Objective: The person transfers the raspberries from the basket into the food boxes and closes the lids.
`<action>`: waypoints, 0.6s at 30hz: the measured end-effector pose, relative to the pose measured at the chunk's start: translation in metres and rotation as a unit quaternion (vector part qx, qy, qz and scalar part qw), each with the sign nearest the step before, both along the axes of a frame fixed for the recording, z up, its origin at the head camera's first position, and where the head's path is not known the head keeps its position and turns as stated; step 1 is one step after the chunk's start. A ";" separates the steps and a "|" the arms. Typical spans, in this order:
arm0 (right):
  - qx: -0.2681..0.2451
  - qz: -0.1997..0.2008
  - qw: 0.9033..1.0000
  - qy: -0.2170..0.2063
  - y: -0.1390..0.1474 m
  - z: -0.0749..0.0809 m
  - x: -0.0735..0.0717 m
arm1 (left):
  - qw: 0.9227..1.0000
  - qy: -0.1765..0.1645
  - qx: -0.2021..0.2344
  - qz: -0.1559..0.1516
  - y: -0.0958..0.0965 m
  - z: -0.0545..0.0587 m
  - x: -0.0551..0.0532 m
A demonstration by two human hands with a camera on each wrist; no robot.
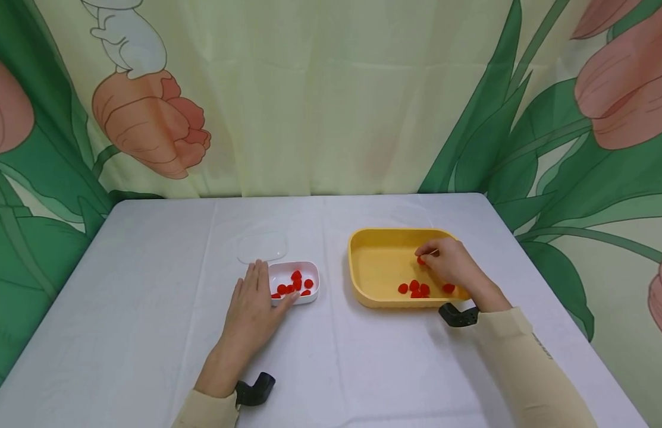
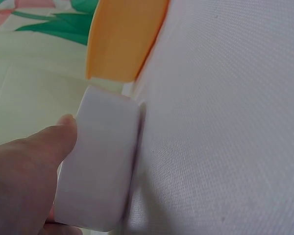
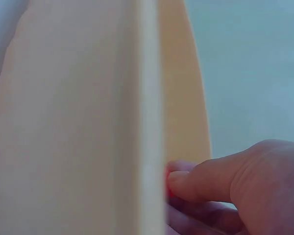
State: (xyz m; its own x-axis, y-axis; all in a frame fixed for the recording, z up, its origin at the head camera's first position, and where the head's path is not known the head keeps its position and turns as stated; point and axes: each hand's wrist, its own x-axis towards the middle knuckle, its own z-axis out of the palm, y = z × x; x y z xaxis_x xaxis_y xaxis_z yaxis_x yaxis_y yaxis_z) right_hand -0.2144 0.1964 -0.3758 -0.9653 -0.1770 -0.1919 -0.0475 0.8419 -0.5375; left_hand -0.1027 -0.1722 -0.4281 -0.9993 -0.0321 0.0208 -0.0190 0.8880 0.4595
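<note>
My left hand (image 1: 251, 318) rests against the left end of a small white box (image 1: 314, 272), its fingers straight and its thumb reaching over the near rim. Several small red rounded pieces (image 1: 297, 285) lie in that box. In the left wrist view the thumb (image 2: 61, 139) touches the top edge of the box's outer wall. Over the yellow tray (image 1: 381, 255), my right hand (image 1: 449, 261) pinches one red piece (image 1: 420, 260) between thumb and fingertips. More red pieces (image 1: 414, 286) lie near the tray's front side. In the right wrist view, the tray wall hides part of the pinched piece (image 3: 169, 182).
A clear, see-through lid (image 1: 262, 245) lies behind the white box. White cloth (image 1: 331, 368) covers the table, and a printed curtain (image 1: 320, 107) hangs at its far edge. Black wrist cameras (image 1: 254, 389) sit on both wrists.
</note>
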 end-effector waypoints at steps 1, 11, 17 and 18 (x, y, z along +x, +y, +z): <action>-0.001 0.002 1.000 0.002 -0.001 0.001 0.000 | 1.000 0.000 0.000 0.000 0.000 0.000 0.000; -0.017 0.012 1.000 0.023 -0.014 0.010 0.004 | 1.000 0.007 -0.002 -0.001 -0.001 0.002 0.000; -0.022 0.023 0.999 0.039 -0.018 0.014 0.007 | 1.000 0.011 -0.010 -0.001 0.000 0.002 0.000; -0.023 0.025 0.999 0.041 -0.019 0.014 0.008 | 1.000 0.011 -0.010 -0.001 0.000 0.002 0.000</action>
